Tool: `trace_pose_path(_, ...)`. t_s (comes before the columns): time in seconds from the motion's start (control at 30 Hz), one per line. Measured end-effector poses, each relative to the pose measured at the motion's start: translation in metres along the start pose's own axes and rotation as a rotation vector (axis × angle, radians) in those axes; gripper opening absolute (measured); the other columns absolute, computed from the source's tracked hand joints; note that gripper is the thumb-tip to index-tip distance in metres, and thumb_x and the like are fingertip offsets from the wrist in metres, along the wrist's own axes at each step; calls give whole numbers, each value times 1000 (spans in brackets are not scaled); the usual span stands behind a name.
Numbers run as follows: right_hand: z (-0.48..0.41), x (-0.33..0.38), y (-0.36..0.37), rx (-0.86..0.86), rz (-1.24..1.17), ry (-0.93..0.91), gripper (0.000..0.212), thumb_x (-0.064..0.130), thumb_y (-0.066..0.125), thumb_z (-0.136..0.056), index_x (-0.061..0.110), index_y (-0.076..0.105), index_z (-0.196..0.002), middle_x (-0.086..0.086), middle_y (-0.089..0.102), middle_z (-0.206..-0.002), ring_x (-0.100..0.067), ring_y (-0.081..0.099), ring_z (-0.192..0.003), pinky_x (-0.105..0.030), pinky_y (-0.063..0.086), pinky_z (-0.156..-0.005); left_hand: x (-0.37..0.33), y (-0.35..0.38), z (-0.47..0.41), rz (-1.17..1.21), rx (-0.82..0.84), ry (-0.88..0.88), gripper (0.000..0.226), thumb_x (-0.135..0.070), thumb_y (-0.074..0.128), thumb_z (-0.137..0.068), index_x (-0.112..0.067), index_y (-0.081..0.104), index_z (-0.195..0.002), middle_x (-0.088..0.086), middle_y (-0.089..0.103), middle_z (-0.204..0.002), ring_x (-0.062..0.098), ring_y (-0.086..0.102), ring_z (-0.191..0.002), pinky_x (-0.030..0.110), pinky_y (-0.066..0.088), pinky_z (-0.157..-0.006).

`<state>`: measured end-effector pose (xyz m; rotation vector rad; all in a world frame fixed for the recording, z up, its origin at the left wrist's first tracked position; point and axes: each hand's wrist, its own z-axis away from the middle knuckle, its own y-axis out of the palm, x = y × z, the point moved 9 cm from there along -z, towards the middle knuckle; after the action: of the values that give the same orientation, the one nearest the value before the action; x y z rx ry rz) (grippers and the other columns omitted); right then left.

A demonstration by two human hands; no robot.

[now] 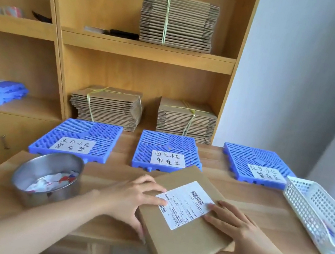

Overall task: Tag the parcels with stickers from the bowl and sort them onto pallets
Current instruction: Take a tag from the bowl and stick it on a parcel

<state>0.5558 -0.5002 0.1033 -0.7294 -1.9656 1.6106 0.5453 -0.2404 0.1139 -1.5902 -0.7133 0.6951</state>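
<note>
At frame centre we read 国光小区 暂存区 on the middle pallet (159,142). The left pallet (85,132) and the right pallet (244,157) also carry …小区 notes, less legible. On the parcel (180,250), the shipping label (185,204) print is too small for us.

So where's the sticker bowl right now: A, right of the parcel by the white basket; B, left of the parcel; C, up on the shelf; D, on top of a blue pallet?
B: the metal bowl stands on the table left of the parcel, in front of the leftmost pallet.

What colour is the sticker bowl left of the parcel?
Plain silver metal. The bowl shows best in the head view.
</note>
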Motion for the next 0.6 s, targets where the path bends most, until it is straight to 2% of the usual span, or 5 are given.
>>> trace_pose_path(0.1,-5,-6,6,38,-27,18,92,86,60,-67,70,13,-145,39,5,-159,4,1,-151,-39,35,-115,10,5,-9,52,2,17,96,-79,72,-61,-48,42,-146,-24,26,-157,7,15,-145,25,22,-116)
trace_pose_path(0.27,-16,-10,14,71,-29,43,91,89,54,-69,67,15,-147,37,6,-160,3,2,-151,-39,35,-116,26,8,-15,21,36,9,94,-76,72,-66,-48,38,-149,-21,25,-159,8,14,-146,23,15,-117)
trace_pose_path(0.4,-21,-5,16,14,-30,83,92,94,50,-68,61,22,-149,34,13,-160,1,12,-150,-41,43,-110,36,6,-5,-28,65,-41,85,-72,65,-77,-46,32,-152,-16,23,-162,9,10,-149,30,17,-121)
trace_pose_path(0.5,-23,4,17,-69,-23,106,94,93,50,-68,55,28,-151,29,22,-160,-1,26,-146,-40,53,-97,32,7,12,-78,132,-107,70,-48,57,-93,-46,23,-155,-14,12,-165,12,1,-152,34,14,-123)
trace_pose_path(0.6,-26,18,16,-135,-22,124,91,87,54,-68,50,37,-149,25,34,-157,-5,38,-140,-37,57,-86,15,9,30,-38,196,-183,73,-28,43,-89,-46,17,-155,-13,3,-167,16,-5,-154,42,11,-125)
